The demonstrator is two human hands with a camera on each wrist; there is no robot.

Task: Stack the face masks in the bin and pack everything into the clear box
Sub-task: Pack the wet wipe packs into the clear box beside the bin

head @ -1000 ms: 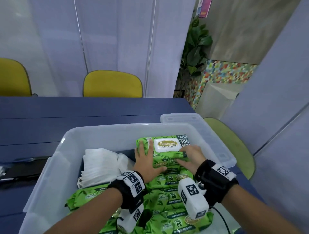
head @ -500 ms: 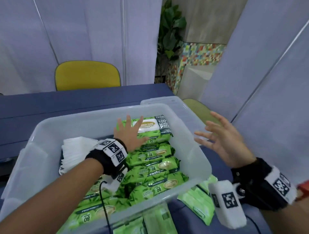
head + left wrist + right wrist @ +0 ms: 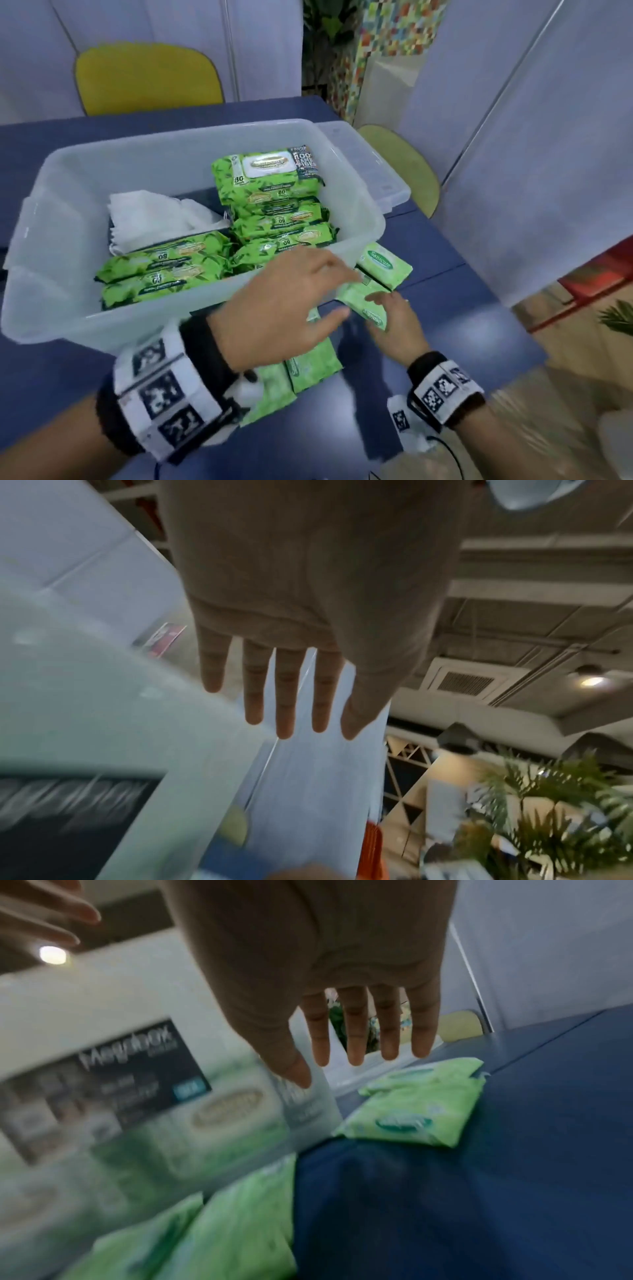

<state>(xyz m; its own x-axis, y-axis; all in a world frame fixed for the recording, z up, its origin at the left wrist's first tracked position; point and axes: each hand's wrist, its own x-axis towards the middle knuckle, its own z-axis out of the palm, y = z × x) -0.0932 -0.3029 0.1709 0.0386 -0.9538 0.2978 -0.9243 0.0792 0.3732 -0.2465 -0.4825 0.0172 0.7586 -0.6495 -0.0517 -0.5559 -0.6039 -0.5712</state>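
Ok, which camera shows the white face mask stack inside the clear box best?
The head view: the face mask stack sits unobstructed at the clear box's back left, beside the green wipe packs. The left wrist view shows only blurred box wall; the right wrist view shows none of it.

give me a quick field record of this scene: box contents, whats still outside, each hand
clear box: white face masks at its left, green wipe packs stacked at its right and front
outside: small light-green packs on the blue table
left hand: open, above the small packs
right hand: open, at a small pack
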